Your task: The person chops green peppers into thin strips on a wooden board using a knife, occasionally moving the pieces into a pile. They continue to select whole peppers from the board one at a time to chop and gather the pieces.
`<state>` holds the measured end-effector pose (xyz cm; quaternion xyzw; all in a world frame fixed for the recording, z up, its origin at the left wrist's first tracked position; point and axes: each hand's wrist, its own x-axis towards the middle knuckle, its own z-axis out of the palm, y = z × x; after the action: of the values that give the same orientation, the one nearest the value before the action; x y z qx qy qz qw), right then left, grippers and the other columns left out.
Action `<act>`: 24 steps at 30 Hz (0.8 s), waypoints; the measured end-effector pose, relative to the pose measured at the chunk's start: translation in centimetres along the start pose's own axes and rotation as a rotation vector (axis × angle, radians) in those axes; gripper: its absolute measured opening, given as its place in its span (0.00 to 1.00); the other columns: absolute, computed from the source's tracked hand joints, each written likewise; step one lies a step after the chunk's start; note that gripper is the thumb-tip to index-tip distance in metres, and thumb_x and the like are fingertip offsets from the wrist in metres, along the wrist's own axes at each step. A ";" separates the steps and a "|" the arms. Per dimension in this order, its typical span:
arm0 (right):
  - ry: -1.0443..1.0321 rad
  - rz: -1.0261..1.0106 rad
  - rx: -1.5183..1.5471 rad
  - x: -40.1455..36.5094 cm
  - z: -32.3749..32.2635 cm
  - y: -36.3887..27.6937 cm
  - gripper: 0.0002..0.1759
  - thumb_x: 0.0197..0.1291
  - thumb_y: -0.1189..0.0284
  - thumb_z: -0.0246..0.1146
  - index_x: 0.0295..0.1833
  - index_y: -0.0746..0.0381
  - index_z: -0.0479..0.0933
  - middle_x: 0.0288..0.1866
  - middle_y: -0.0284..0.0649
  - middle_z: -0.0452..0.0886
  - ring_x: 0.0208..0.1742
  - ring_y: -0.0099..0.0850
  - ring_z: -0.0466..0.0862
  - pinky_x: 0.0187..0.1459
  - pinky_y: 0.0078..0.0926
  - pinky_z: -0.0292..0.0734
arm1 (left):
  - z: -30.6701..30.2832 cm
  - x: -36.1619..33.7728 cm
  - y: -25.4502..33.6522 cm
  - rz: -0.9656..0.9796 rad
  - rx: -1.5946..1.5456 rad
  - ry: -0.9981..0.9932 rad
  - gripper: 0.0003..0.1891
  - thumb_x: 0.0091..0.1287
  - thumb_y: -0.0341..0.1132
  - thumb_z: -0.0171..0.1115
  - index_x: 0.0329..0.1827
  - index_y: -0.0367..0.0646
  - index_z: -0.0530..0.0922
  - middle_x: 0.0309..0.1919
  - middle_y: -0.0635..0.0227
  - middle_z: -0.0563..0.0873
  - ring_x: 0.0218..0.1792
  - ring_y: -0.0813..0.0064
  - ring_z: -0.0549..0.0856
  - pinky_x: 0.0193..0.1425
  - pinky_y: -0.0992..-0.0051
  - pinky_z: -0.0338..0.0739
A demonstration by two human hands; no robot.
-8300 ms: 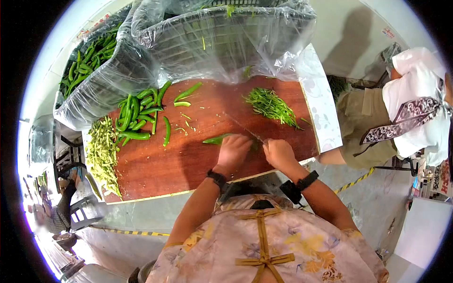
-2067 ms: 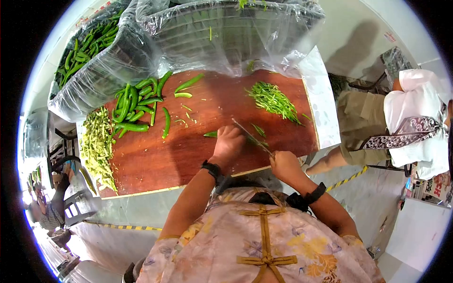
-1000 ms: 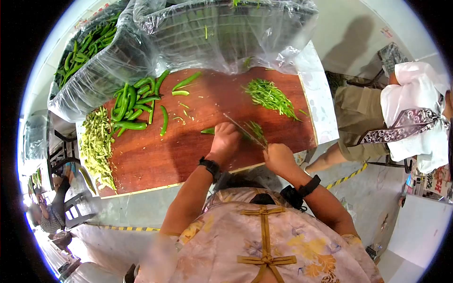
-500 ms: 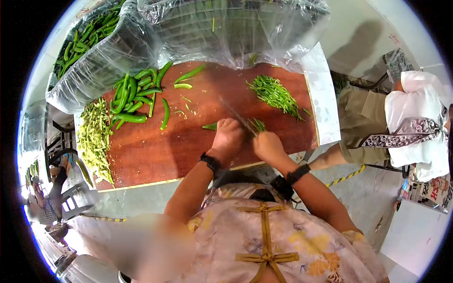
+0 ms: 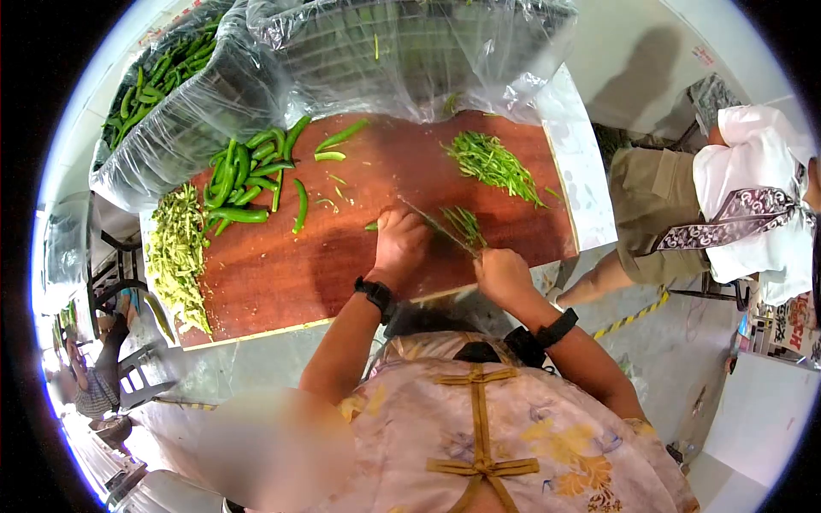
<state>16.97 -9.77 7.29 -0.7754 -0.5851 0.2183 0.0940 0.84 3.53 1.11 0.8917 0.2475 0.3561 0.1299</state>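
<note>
My right hand (image 5: 503,278) is closed around the handle of a knife (image 5: 436,224), whose blade points up and left across the board. Just left of the blade, my left hand (image 5: 402,239) presses down with curled fingers on a green chili pepper (image 5: 371,227). Only the pepper's end shows past the fingers. Freshly cut pepper strips (image 5: 464,224) lie against the right side of the blade. Farther right sits a bigger heap of green pepper strips (image 5: 498,169).
Whole green chilies (image 5: 246,175) are piled at the board's upper left, above a heap of pale pepper trimmings (image 5: 177,261). Plastic-lined crates (image 5: 410,64) border the far edge of the brown board (image 5: 274,282). At right stands a person in a white shirt (image 5: 757,205).
The knife and my right hand have shifted slightly right and down, and more cut strips show beside the blade. My left hand has moved slightly left, with less pepper showing. The view has shifted slightly.
</note>
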 end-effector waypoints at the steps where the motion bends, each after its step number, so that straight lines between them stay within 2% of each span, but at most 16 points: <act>1: -0.003 0.002 0.000 -0.1 -0.1 0.0 0.16 0.57 0.66 0.56 0.27 0.68 0.77 0.26 0.57 0.79 0.32 0.57 0.80 0.37 0.53 0.74 | 0.0 0.0 0.1 -0.016 -0.016 -0.006 0.03 0.47 0.28 0.62 0.24 0.47 0.78 0.32 0.69 0.79 0.42 0.63 0.77 0.49 0.62 0.68; 13: -0.158 0.030 -0.078 1.3 -0.5 -0.2 0.15 0.56 0.67 0.58 0.26 0.69 0.78 0.26 0.59 0.78 0.32 0.57 0.80 0.37 0.52 0.75 | 0.6 -0.4 -0.7 -0.029 -0.018 -0.051 0.03 0.46 0.31 0.60 0.24 0.48 0.77 0.31 0.70 0.78 0.41 0.64 0.76 0.49 0.62 0.66; 15: -0.096 -0.025 -0.018 1.8 0.5 -0.2 0.15 0.55 0.67 0.58 0.25 0.69 0.78 0.27 0.60 0.78 0.32 0.58 0.80 0.36 0.51 0.75 | 0.3 -0.3 -0.4 -0.045 -0.030 -0.054 0.03 0.46 0.31 0.59 0.24 0.48 0.77 0.31 0.70 0.78 0.41 0.64 0.76 0.49 0.62 0.67; 24: -0.073 -0.019 -0.019 1.7 0.3 -0.8 0.15 0.56 0.68 0.56 0.24 0.69 0.78 0.26 0.60 0.78 0.31 0.57 0.79 0.35 0.51 0.75 | 0.3 -0.3 -0.2 -0.024 -0.032 -0.034 0.02 0.47 0.30 0.59 0.24 0.48 0.76 0.30 0.70 0.77 0.40 0.63 0.77 0.48 0.62 0.67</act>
<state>16.50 -7.97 6.98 -0.7620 -0.5976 0.2401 0.0674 0.82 3.51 0.61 0.8923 0.2501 0.3434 0.1527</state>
